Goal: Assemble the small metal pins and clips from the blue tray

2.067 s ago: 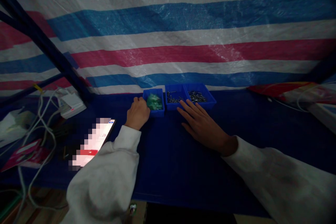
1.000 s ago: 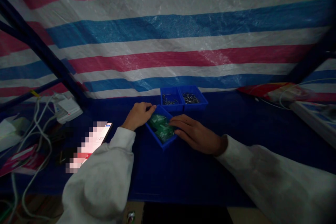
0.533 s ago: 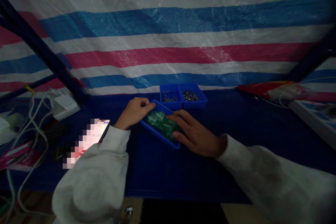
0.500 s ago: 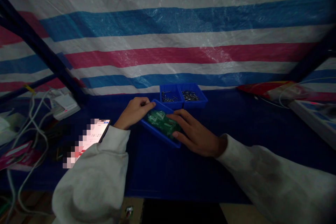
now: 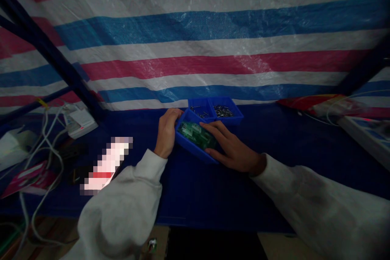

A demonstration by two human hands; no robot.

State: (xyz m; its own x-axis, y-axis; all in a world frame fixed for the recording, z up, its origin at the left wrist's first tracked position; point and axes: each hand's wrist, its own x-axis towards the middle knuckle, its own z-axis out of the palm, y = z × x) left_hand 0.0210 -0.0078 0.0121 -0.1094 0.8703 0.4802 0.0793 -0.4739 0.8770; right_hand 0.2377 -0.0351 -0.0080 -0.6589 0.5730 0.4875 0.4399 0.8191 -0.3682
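A blue plastic bin [image 5: 195, 151] sits at a slant in front of me, with green circuit boards [image 5: 196, 133] inside it. My left hand [image 5: 167, 130] is closed on the bin's left end, its fingertips partly hidden behind the wall. On the right, my right hand [image 5: 233, 148] grips the bin's other end, fingers reaching over the rim onto the boards. Just behind stand two more small blue bins: the left one [image 5: 195, 102] holds a few metal screws or pins, and the right one [image 5: 234, 120] holds a heap of small metal pieces.
A lit phone [image 5: 106, 162] lies left of my left forearm on the blue table [image 5: 237, 207]. White cables [image 5: 45, 130] and a white power strip [image 5: 79, 122] crowd the left side. A red package [image 5: 313, 105] and a white box [image 5: 365, 142] lie on the right.
The bin of boards has shifted slightly right and away from me, nearer the rear bins. My left hand has turned from over the rim to around the bin's left end.
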